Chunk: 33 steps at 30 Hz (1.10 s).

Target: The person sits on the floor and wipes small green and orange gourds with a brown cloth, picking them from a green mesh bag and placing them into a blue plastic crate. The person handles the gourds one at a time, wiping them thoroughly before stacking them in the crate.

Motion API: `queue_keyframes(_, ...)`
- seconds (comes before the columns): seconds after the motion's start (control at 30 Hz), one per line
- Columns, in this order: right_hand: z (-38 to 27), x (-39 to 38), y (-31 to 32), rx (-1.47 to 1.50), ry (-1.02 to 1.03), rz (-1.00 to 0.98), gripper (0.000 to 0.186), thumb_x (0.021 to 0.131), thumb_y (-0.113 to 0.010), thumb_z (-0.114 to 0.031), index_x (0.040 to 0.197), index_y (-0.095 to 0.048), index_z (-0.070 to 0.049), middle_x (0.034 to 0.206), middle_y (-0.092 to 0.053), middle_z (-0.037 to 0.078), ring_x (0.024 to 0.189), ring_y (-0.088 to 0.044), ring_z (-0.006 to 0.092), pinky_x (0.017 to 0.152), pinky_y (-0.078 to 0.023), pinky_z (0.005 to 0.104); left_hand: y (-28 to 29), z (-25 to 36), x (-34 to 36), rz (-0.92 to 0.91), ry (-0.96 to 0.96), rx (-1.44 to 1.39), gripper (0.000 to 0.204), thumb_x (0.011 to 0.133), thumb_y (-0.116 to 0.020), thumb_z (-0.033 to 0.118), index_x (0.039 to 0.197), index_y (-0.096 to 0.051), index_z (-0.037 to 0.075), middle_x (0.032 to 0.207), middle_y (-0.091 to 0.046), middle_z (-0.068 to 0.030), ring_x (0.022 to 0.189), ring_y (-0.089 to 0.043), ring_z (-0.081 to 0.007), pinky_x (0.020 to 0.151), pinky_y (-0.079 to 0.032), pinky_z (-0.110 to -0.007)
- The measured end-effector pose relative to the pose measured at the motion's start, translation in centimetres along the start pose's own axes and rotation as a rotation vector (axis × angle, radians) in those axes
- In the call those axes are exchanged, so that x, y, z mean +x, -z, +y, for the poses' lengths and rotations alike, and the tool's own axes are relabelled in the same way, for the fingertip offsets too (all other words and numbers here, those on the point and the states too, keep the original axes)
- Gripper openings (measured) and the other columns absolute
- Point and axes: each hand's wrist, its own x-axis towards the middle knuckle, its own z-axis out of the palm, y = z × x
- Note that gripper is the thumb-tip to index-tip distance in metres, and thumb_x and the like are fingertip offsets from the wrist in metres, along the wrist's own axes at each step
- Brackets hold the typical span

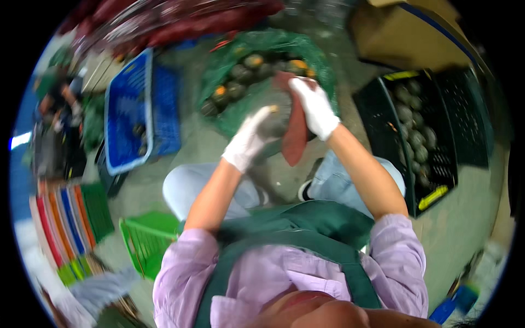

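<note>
A dark green, round squash (275, 119), smeared by motion, sits between my two white-gloved hands in front of my knees. My left hand (249, 138) is closed round its lower left side. Pressed to its right side, my right hand (317, 108) holds a dark red cloth (295, 134) that hangs down past the squash. Just beyond my hands lies an opened green plastic bag (320, 52). Several small dark green squashes (240, 72), some with orange patches, rest in it.
On the left stands a blue crate (110, 136) with a few squashes inside. A black crate (394, 117) at the right holds several more. A bright green basket (143, 240) is near my left knee. Beyond are a cardboard box (407, 35) and red sacks (180, 24).
</note>
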Motion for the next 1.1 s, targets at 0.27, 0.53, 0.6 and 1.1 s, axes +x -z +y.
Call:
queue_keyframes(0.27, -6.3, -0.7, 1.0, 0.008, 0.392, 0.237, 0.034, 0.087, -0.068, -0.013, 0.118, -0.06, -0.001, 0.105, -0.066, 0.006, 0.099, -0.062, 0.0134, 0.09, -0.049, 0.0289, -11.7, -4.9, 9.0, -0.215, -0.5, -0.271, 0.049, 0.094, -0.059, 0.031, 0.138, -0.051, 0.01, 0.128, -0.062, -0.0102, 0.111, -0.059, -0.0273, 0.097, -0.047, -0.033)
queue_keyframes(0.53, -12.3, -4.1, 6.4, -0.182, 0.53, 0.488, 0.026, 0.094, -0.059, -0.021, 0.111, -0.065, -0.002, 0.109, -0.066, 0.01, 0.094, -0.066, 0.0217, 0.081, -0.054, 0.0363, -20.1, -12.0, 16.3, -0.449, 0.016, -0.044, 0.029, 0.092, -0.057, 0.027, 0.115, -0.063, 0.01, 0.11, -0.067, -0.0129, 0.1, -0.063, -0.0297, 0.091, -0.049, -0.034)
queue_keyframes(0.6, -13.3, -5.3, 5.4, -0.026, 0.558, 0.513, 0.038, 0.096, -0.058, -0.022, 0.125, -0.056, 0.003, 0.106, -0.067, 0.013, 0.086, -0.068, 0.0219, 0.078, -0.055, 0.0324, -20.4, -13.5, 16.7, -0.509, -0.014, 0.045, 0.026, 0.091, -0.057, 0.027, 0.109, -0.065, 0.01, 0.105, -0.068, -0.0135, 0.098, -0.064, -0.0303, 0.09, -0.05, -0.034)
queue_keyframes(1.1, -10.4, 1.5, 7.8, -0.102, 0.26, 0.593, 0.046, 0.099, -0.049, -0.031, 0.129, -0.051, 0.004, 0.116, -0.063, 0.022, 0.106, -0.063, 0.0295, 0.098, -0.05, 0.0418, 26.0, -11.4, 16.3, 0.182, 0.459, 1.87, 0.055, 0.084, -0.062, 0.051, 0.12, -0.061, 0.009, 0.111, -0.068, -0.0193, 0.106, -0.064, -0.0362, 0.09, -0.05, -0.046)
